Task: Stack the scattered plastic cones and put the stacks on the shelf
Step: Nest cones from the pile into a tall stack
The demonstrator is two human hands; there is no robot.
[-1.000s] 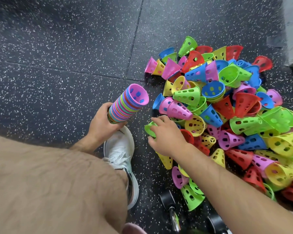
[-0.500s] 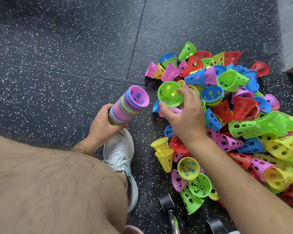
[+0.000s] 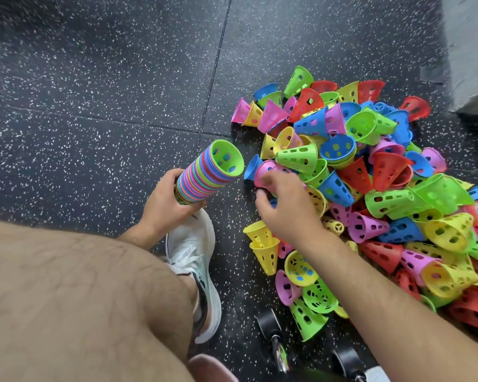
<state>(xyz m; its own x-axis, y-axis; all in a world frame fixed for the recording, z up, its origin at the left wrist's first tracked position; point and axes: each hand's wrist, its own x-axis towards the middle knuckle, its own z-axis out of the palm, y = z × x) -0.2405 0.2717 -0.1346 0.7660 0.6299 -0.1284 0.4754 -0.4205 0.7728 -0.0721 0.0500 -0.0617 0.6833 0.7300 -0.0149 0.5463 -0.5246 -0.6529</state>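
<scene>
Left hand [image 3: 166, 205] grips the cone stack [image 3: 202, 175], green cone [image 3: 226, 158] topmost. Right hand [image 3: 287, 208] pinches a pink cone [image 3: 264, 170] at the pile's [image 3: 384, 166] 9 o'clock edge.

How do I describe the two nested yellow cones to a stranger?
Find the pile of coloured plastic cones on the dark speckled floor. At its left edge, nearest the white shoe, lie two yellow perforated cones. Unlike their neighbours, they are a yellow nested pair.
</scene>
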